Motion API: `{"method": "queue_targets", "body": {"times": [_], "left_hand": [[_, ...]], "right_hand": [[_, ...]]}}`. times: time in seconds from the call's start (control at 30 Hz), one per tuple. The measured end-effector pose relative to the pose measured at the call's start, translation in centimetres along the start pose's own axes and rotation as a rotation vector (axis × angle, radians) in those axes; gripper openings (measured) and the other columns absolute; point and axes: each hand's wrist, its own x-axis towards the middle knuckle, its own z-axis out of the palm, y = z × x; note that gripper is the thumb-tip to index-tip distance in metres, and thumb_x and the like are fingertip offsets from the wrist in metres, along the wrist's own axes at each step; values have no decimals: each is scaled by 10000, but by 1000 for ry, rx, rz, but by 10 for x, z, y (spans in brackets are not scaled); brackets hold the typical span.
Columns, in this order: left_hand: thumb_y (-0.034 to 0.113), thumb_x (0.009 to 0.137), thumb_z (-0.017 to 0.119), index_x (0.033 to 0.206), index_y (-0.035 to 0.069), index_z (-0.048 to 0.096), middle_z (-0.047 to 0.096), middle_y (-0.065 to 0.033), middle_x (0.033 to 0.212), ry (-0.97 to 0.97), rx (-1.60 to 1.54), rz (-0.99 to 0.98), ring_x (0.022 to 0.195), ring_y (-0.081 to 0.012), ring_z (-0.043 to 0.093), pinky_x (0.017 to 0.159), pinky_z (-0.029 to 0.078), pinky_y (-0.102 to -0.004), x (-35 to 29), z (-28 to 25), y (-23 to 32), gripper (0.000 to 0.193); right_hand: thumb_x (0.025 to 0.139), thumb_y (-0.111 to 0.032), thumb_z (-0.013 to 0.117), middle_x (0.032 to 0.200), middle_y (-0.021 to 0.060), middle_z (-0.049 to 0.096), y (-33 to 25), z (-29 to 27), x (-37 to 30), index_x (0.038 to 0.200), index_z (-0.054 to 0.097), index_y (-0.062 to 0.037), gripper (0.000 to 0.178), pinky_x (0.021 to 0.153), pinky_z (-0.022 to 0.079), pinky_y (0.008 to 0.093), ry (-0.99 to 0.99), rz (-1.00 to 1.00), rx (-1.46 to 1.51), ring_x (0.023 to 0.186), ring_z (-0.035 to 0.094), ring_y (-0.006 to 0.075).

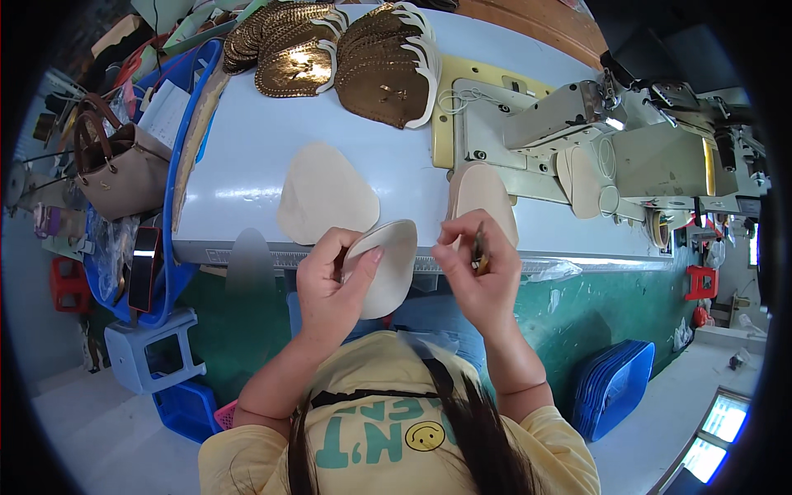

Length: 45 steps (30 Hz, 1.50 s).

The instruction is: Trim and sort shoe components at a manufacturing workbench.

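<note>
My left hand (334, 280) pinches a cream oval shoe piece (394, 276) between thumb and fingers, over the table's front edge. Just right of it is my right hand (485, 272), thumb and forefinger together; whether they hold a thread I cannot make out. Tucked in that hand's curled fingers is a small dark and brassy metal tool (479, 250), which looks like thread snips. Beyond my left hand, rounded cream pieces (326, 194) lie flat on the white table (239, 165). A stack of beige sole-shaped pieces (485, 194) rests behind my right hand.
Stacks of gold pieces with white edges (384, 78) lie at the back. On the right stands a sewing machine (544, 120), with more beige pieces (579, 181) beside it. A handbag (124, 165) sits in a blue bin at left. A ruler strip (256, 257) runs along the front edge.
</note>
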Motion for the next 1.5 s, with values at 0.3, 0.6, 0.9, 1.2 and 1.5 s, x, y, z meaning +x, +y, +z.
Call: {"method": "queue_targets", "body": {"times": [0.3,0.6,0.9,1.2,1.5], "left_hand": [[-36,829,592,994,-31,614,601,-24,786,-94,240,160,713,-43,508,643,395,-179,-1,4,13,167],[-45,808,595,968,-28,629,593,-42,760,-138,284,196,690,-68,505,637,390,-199,1,3,19,165],[-24,780,611,943,-14,652,614,-99,776,-141,300,181,703,-186,596,639,460,-261,3,4,16,168],[26,830,596,970,-22,621,635,-71,828,-181,124,11,729,-82,573,631,450,-234,0,2,14,150],[111,915,524,925,6,564,607,-19,842,-241,-596,-409,761,-57,546,687,431,-217,16,-10,2,113]], "right_hand": [[642,22,774,896,83,555,-7,0,26,811,560,-42,280,525,398,232,-154,-354,-108,657,504,124],[651,45,756,838,65,562,-1,-3,28,768,537,-47,265,549,403,247,-345,-255,13,680,520,148],[645,70,743,806,64,564,3,-4,31,762,532,-45,268,547,400,256,-373,-226,53,674,527,154],[603,92,721,818,67,564,3,0,27,767,564,-48,267,507,388,239,-331,-259,33,630,520,147],[584,-45,630,899,107,577,5,13,-2,853,588,20,281,481,490,308,-203,-875,-237,649,596,214]]}}
